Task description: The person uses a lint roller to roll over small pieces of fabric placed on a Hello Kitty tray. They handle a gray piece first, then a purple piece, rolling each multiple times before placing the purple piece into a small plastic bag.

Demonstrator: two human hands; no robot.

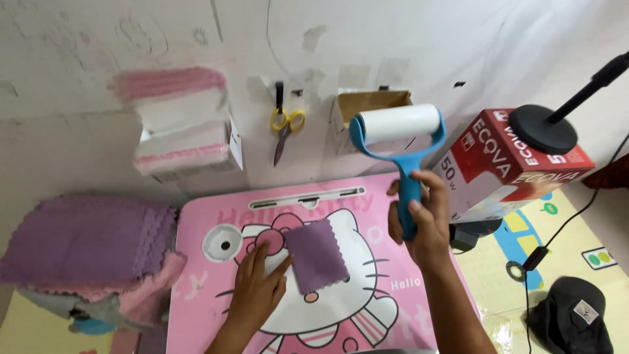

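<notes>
My right hand (420,219) grips the blue handle of a lint roller (400,141) and holds it upright above the far right of the pink lap table (203,308); its white roll is at the top. My left hand (257,288) lies flat on the table with its fingers on the left edge of a small purple cloth (316,255). The cloth lies flat on the table's cartoon cat picture.
A pile of purple and pink cloths (88,252) sits to the left of the table. On the wall hang yellow-handled scissors (285,131), a cardboard holder (367,108) and a box of pink cloths (183,134). A red and white box (508,164), a black stand base (542,129) and a black cap (573,321) are at right.
</notes>
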